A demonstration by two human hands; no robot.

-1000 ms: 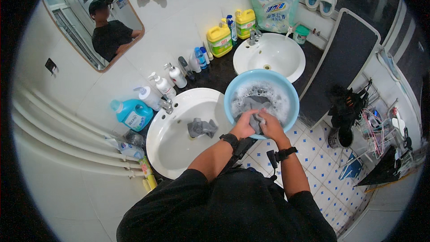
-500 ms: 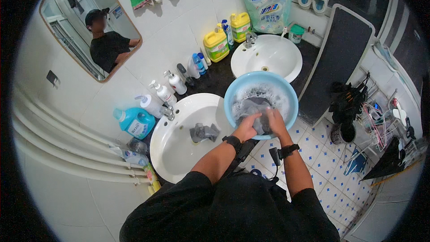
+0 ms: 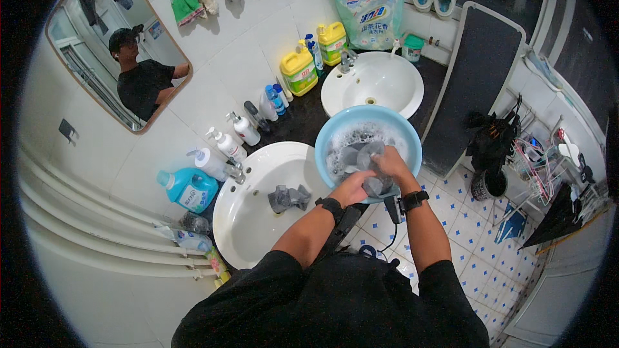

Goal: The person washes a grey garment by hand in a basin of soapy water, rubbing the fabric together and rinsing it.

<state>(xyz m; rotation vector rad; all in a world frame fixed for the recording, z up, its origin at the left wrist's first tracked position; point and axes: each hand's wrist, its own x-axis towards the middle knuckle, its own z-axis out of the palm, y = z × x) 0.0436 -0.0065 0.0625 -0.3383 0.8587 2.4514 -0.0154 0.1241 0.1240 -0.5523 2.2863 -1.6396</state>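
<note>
A light-blue plastic basin of foamy water rests at the counter's front, in front of the right-hand sink. Inside it, my left hand closes on a wet grey sock at the near side. My right hand grips the same grey fabric a little farther right, its fingertips partly hidden by the folds. Whether this is one sock or more I cannot tell. More wet grey socks lie bunched in the white left-hand sink.
Pump bottles and a blue detergent jug line the wall behind the left sink. Yellow jugs and a large green pouch stand near the right sink. A tall dark board leans at the right.
My right hand has turned and curled around the fabric, lifting a fold of it. The left hand has shifted slightly toward the basin's near rim. The whole view has moved a little.
</note>
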